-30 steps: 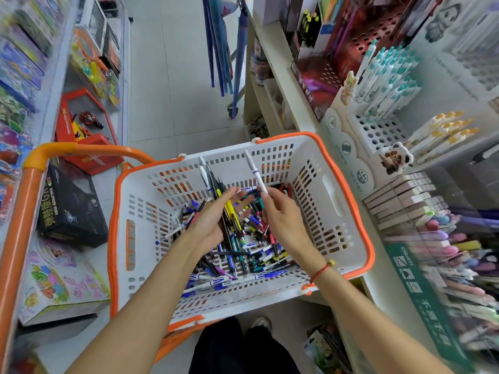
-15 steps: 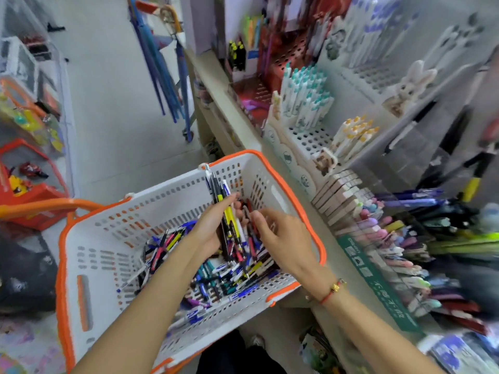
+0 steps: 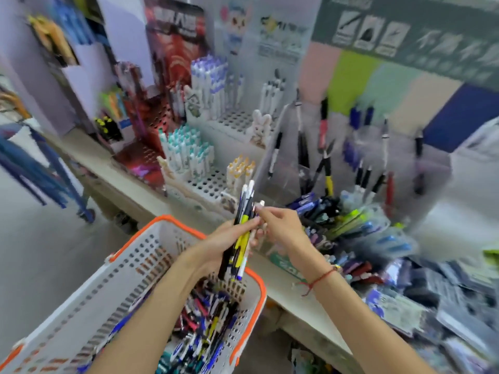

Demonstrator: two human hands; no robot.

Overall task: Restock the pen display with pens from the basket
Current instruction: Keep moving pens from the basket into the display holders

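Several pens (image 3: 241, 233) are gripped as a bundle in the left hand (image 3: 225, 245) above the basket (image 3: 251, 319), while one white-tipped pen is pinched by the right hand (image 3: 280, 225). Many pens are left in the basket, and none of the held ones is yet placed in the pen display (image 3: 205, 182), so restocking is judged barely begun.

A white rabbit figure (image 3: 261, 128) is seen above the hands, on a white perforated tier. A blue folding trolley (image 3: 48, 168) is seen far to the left of the hands, standing on the grey floor (image 3: 40, 252). Packaged stationery (image 3: 432, 298), blurred, is piled to the right of the hands, and pastel colour panels (image 3: 378, 85) are seen above it.
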